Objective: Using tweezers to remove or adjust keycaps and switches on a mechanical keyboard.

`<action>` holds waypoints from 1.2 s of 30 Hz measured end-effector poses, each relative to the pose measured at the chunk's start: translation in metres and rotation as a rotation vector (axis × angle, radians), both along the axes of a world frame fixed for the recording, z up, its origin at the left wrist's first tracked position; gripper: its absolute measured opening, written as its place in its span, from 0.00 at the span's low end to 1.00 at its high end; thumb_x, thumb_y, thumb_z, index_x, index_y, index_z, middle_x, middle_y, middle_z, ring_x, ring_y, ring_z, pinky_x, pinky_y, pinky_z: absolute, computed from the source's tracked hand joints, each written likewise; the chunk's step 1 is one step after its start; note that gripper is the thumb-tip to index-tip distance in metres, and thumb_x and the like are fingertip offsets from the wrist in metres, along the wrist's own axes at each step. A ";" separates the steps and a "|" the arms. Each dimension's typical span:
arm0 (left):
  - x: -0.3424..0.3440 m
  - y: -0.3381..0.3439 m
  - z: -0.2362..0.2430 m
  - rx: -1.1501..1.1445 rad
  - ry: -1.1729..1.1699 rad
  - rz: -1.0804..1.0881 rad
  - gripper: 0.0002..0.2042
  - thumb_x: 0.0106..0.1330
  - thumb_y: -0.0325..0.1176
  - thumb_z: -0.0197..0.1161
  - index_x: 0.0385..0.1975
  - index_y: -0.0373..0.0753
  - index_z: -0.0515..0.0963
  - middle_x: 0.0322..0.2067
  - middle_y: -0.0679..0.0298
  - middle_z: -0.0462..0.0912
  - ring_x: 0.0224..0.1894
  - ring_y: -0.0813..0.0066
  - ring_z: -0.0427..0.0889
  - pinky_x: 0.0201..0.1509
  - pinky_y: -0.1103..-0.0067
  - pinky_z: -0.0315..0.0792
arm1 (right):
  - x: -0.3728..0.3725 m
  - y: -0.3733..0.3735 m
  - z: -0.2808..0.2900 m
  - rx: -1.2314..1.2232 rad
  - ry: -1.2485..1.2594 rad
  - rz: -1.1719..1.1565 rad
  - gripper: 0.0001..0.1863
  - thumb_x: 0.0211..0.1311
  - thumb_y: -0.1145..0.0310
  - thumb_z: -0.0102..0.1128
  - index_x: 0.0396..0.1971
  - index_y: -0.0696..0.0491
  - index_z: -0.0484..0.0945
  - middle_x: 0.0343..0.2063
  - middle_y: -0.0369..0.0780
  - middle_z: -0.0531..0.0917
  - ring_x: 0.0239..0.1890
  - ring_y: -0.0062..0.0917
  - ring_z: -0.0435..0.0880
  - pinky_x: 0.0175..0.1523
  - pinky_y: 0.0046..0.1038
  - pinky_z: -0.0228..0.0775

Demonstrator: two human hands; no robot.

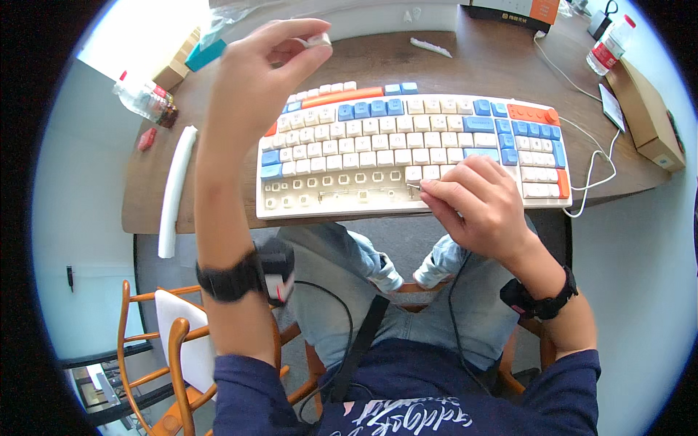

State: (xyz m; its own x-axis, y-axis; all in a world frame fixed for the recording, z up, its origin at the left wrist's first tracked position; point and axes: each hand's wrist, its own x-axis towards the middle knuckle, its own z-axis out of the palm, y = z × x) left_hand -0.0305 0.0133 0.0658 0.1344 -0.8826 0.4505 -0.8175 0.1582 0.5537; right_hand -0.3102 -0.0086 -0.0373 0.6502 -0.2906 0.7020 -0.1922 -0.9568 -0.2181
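A white keyboard point(349, 204) with cream, blue and orange keycaps lies across the near side of the table. Its two lowest rows show bare switches point(345, 179) on the left and middle. My left hand point(254, 73) is raised above the keyboard's far left, finger and thumb closed on a small whitish keycap point(318, 40). My right hand point(480, 200) is at the lower rows, its fingers pinching a thin wire tool whose metal tip point(414, 187) touches beside a cream keycap point(413, 174). Most of that tool is hidden in the fingers.
Loose keycaps point(342, 96) line the keyboard's far edge. A white foam strip point(177, 189) overhangs the table at left, near a lying bottle point(149, 102). Another bottle point(611, 45), a cardboard box point(646, 116) and a white cable point(607, 163) are at right. A chair point(182, 327) stands lower left.
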 end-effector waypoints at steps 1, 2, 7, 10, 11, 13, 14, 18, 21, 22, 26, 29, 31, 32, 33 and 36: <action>0.009 -0.015 -0.003 0.016 -0.043 -0.061 0.14 0.68 0.36 0.68 0.51 0.39 0.85 0.40 0.63 0.88 0.42 0.78 0.85 0.48 0.81 0.78 | 0.001 0.001 0.000 -0.002 -0.022 0.005 0.08 0.54 0.70 0.71 0.33 0.50 0.82 0.27 0.34 0.80 0.33 0.28 0.80 0.38 0.30 0.73; 0.018 -0.031 -0.012 0.033 -0.082 -0.125 0.14 0.68 0.37 0.68 0.50 0.38 0.85 0.37 0.62 0.88 0.39 0.77 0.85 0.46 0.80 0.78 | 0.002 0.001 -0.002 -0.009 -0.022 -0.002 0.07 0.55 0.69 0.71 0.32 0.50 0.81 0.27 0.34 0.80 0.33 0.28 0.80 0.39 0.30 0.73; 0.031 -0.074 -0.044 0.304 -0.049 -0.206 0.17 0.68 0.39 0.67 0.51 0.35 0.83 0.38 0.60 0.88 0.40 0.75 0.83 0.48 0.78 0.77 | 0.004 0.000 -0.005 -0.011 -0.039 0.010 0.06 0.56 0.68 0.66 0.28 0.51 0.77 0.25 0.34 0.75 0.34 0.27 0.78 0.40 0.29 0.72; 0.027 -0.082 -0.051 0.422 -0.043 -0.188 0.18 0.67 0.40 0.67 0.50 0.34 0.83 0.36 0.60 0.87 0.38 0.75 0.83 0.47 0.76 0.76 | 0.001 -0.001 -0.004 0.019 0.010 0.031 0.06 0.58 0.69 0.71 0.32 0.52 0.82 0.27 0.34 0.82 0.33 0.27 0.80 0.40 0.30 0.73; 0.025 -0.083 -0.053 0.460 -0.044 -0.186 0.17 0.66 0.40 0.67 0.49 0.35 0.83 0.35 0.60 0.87 0.38 0.75 0.83 0.47 0.77 0.76 | 0.002 -0.003 -0.007 0.013 0.007 0.031 0.06 0.59 0.69 0.70 0.31 0.52 0.82 0.27 0.34 0.81 0.33 0.27 0.80 0.40 0.30 0.73; 0.021 -0.085 -0.058 0.479 -0.086 -0.175 0.16 0.65 0.38 0.67 0.47 0.35 0.84 0.33 0.59 0.87 0.37 0.73 0.83 0.47 0.76 0.76 | 0.001 -0.004 -0.006 0.009 0.002 0.033 0.05 0.59 0.69 0.70 0.31 0.52 0.82 0.26 0.34 0.81 0.33 0.27 0.80 0.40 0.30 0.73; 0.019 -0.086 -0.060 0.479 -0.088 -0.179 0.16 0.65 0.38 0.67 0.47 0.35 0.84 0.33 0.59 0.87 0.37 0.73 0.83 0.47 0.76 0.76 | 0.000 -0.004 -0.006 0.006 0.004 0.039 0.05 0.59 0.68 0.69 0.31 0.52 0.82 0.26 0.34 0.80 0.33 0.27 0.80 0.40 0.30 0.73; 0.016 -0.087 -0.058 0.496 -0.133 -0.185 0.16 0.63 0.36 0.66 0.47 0.34 0.84 0.34 0.57 0.88 0.37 0.72 0.84 0.48 0.76 0.77 | 0.002 -0.003 -0.009 -0.018 -0.031 0.033 0.05 0.52 0.69 0.62 0.25 0.52 0.75 0.26 0.35 0.76 0.35 0.28 0.78 0.41 0.29 0.73; 0.015 -0.088 -0.056 0.516 -0.123 -0.182 0.15 0.65 0.35 0.66 0.47 0.33 0.84 0.36 0.59 0.88 0.38 0.74 0.84 0.49 0.77 0.77 | 0.002 -0.004 -0.009 -0.019 -0.017 0.032 0.05 0.53 0.69 0.62 0.25 0.52 0.75 0.26 0.35 0.76 0.35 0.28 0.78 0.42 0.29 0.73; 0.015 -0.088 -0.055 0.517 -0.118 -0.184 0.14 0.67 0.34 0.66 0.47 0.33 0.84 0.37 0.60 0.88 0.39 0.76 0.84 0.49 0.79 0.78 | 0.003 -0.004 -0.009 -0.020 -0.018 0.032 0.05 0.53 0.69 0.62 0.25 0.52 0.75 0.26 0.35 0.76 0.35 0.28 0.78 0.42 0.29 0.73; 0.015 -0.087 -0.052 0.524 -0.147 -0.169 0.13 0.67 0.34 0.66 0.46 0.32 0.85 0.37 0.60 0.88 0.40 0.76 0.84 0.49 0.79 0.78 | 0.003 -0.003 -0.010 -0.020 -0.034 0.029 0.05 0.54 0.69 0.62 0.26 0.52 0.76 0.26 0.35 0.76 0.34 0.28 0.78 0.42 0.29 0.73; 0.018 -0.086 -0.051 0.533 -0.185 -0.176 0.13 0.67 0.33 0.65 0.46 0.32 0.85 0.37 0.60 0.88 0.39 0.76 0.85 0.49 0.79 0.78 | 0.003 -0.003 -0.010 -0.021 -0.034 0.031 0.04 0.54 0.69 0.62 0.26 0.52 0.76 0.25 0.35 0.76 0.34 0.28 0.78 0.41 0.29 0.73; 0.021 -0.085 -0.051 0.542 -0.159 -0.175 0.14 0.68 0.34 0.65 0.46 0.32 0.85 0.38 0.59 0.89 0.38 0.76 0.84 0.47 0.79 0.78 | 0.003 -0.003 -0.009 -0.023 -0.031 0.035 0.04 0.54 0.69 0.62 0.26 0.52 0.76 0.25 0.35 0.76 0.34 0.27 0.78 0.41 0.29 0.73; 0.020 -0.084 -0.050 0.542 -0.158 -0.174 0.14 0.68 0.34 0.65 0.46 0.32 0.85 0.38 0.59 0.89 0.38 0.76 0.84 0.47 0.79 0.78 | 0.003 -0.003 -0.009 -0.023 -0.031 0.034 0.04 0.54 0.69 0.62 0.26 0.52 0.76 0.25 0.35 0.76 0.34 0.27 0.78 0.41 0.29 0.73; 0.019 -0.084 -0.049 0.547 -0.147 -0.160 0.14 0.68 0.35 0.64 0.46 0.32 0.85 0.38 0.59 0.89 0.38 0.76 0.84 0.47 0.79 0.77 | 0.004 -0.003 -0.009 -0.023 -0.032 0.034 0.05 0.53 0.69 0.63 0.26 0.52 0.76 0.25 0.35 0.76 0.34 0.27 0.78 0.41 0.29 0.73; 0.012 -0.085 -0.047 0.542 -0.152 -0.143 0.15 0.69 0.36 0.63 0.47 0.32 0.85 0.37 0.59 0.88 0.36 0.75 0.83 0.45 0.78 0.77 | 0.003 -0.003 -0.010 -0.028 -0.037 0.025 0.05 0.53 0.69 0.63 0.26 0.52 0.76 0.25 0.35 0.76 0.34 0.27 0.78 0.41 0.29 0.73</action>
State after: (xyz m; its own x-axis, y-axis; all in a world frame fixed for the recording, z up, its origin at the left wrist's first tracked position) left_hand -0.0182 -0.0718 0.0185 -0.0345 -0.9972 -0.0660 -0.8855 -0.0001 0.4646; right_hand -0.3071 -0.0115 -0.0475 0.6307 -0.2539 0.7333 -0.1601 -0.9672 -0.1972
